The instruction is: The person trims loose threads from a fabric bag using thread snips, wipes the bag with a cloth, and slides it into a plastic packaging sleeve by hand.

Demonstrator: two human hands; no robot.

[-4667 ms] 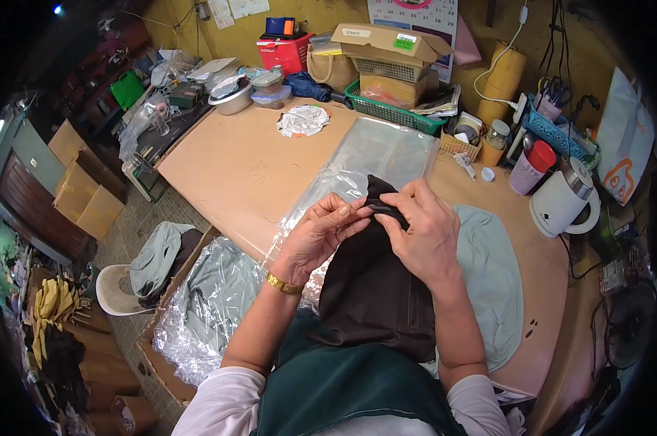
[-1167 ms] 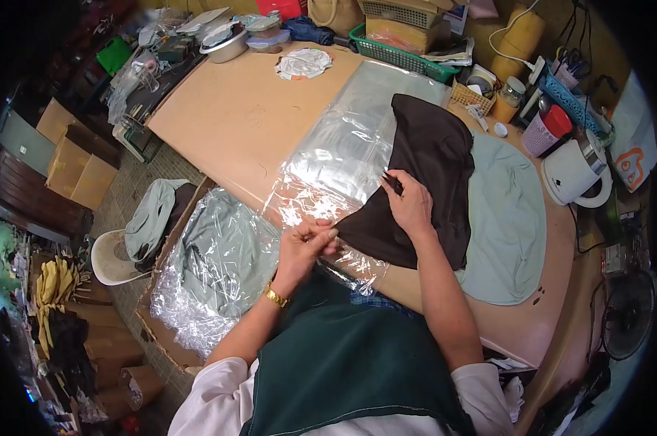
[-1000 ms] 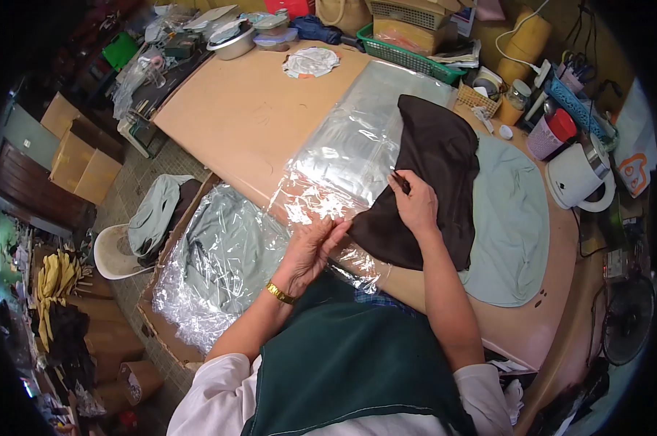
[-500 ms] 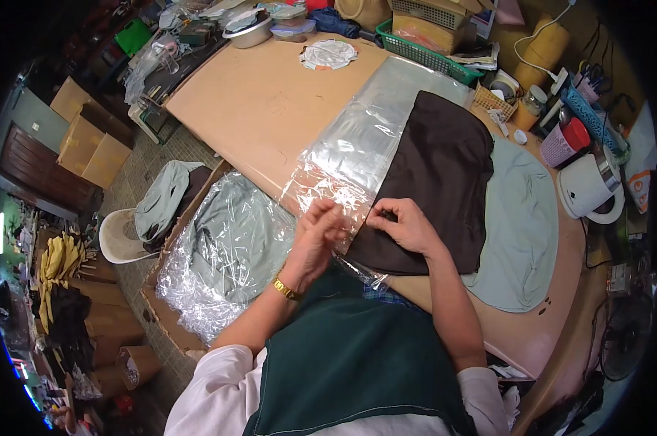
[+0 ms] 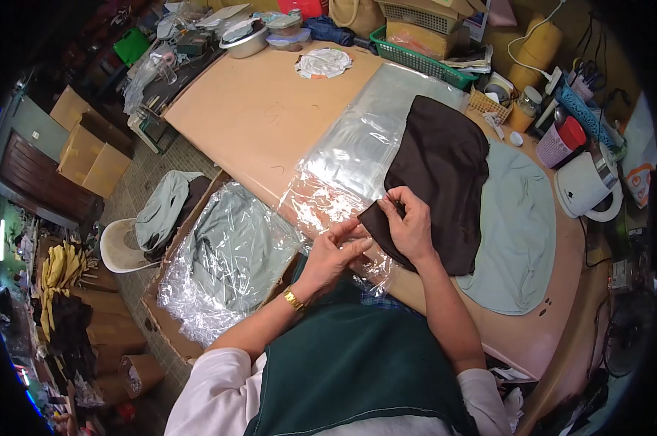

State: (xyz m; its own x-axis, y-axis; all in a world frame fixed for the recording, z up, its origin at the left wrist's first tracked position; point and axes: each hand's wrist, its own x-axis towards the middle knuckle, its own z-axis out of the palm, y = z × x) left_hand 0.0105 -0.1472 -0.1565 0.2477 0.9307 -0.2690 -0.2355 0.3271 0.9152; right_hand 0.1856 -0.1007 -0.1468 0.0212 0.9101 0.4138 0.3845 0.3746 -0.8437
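The dark brown cloth (image 5: 445, 174) lies on the table, its near left corner raised between my hands. My right hand (image 5: 408, 221) pinches the edge of that cloth. At the lifted corner, my left hand (image 5: 336, 258) has its thumb and fingers close together, and what lies between them is too small to make out. Clear plastic sheets (image 5: 357, 138) lie left of the brown cloth and partly under my left hand. A pale green cloth (image 5: 521, 225) is spread to the right of the brown one.
Left of me, a cardboard box (image 5: 158, 309) holds plastic-wrapped pale green cloth (image 5: 234, 247). A white stool (image 5: 118, 243) beyond it bears more cloth. A green basket (image 5: 423, 62), a pink cup (image 5: 557, 142) and a white kettle (image 5: 586, 185) stand along the table's far and right edges.
The near left corner of the brown cloth has been lifted off the table. My right hand has moved slightly up with the cloth edge, and my left hand has come down and right to the corner.
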